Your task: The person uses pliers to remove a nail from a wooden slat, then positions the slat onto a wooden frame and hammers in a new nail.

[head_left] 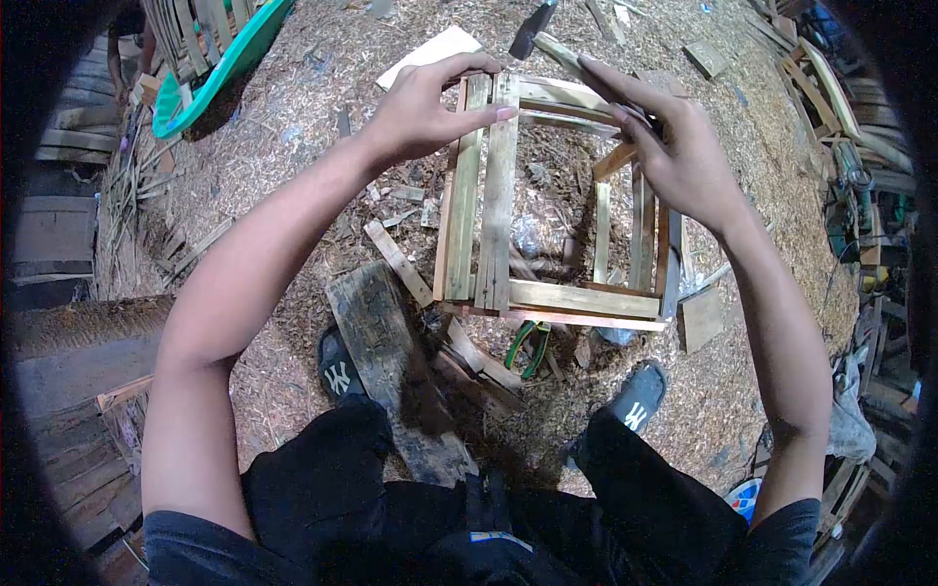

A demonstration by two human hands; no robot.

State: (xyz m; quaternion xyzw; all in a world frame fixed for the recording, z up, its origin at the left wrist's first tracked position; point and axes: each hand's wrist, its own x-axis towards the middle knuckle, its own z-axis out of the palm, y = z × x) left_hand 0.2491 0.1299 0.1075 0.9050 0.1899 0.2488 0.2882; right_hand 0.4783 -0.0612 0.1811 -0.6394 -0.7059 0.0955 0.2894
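A slatted wooden crate frame stands in front of me, open through its middle. My left hand is closed on its far left corner, with the thumb lying across a slat and the fingers over the far edge. Above the crate's far right side is my right hand, wrapped round the pale wooden handle of a hammer. The dark hammer head points away and to the left. Part of the handle is hidden by my fingers.
Sawdust and wood scraps cover the ground. Green-handled pliers lie near the crate's front edge, and a worn plank lies between my feet. A green plastic object stands at far left. Stacked wood lines the right.
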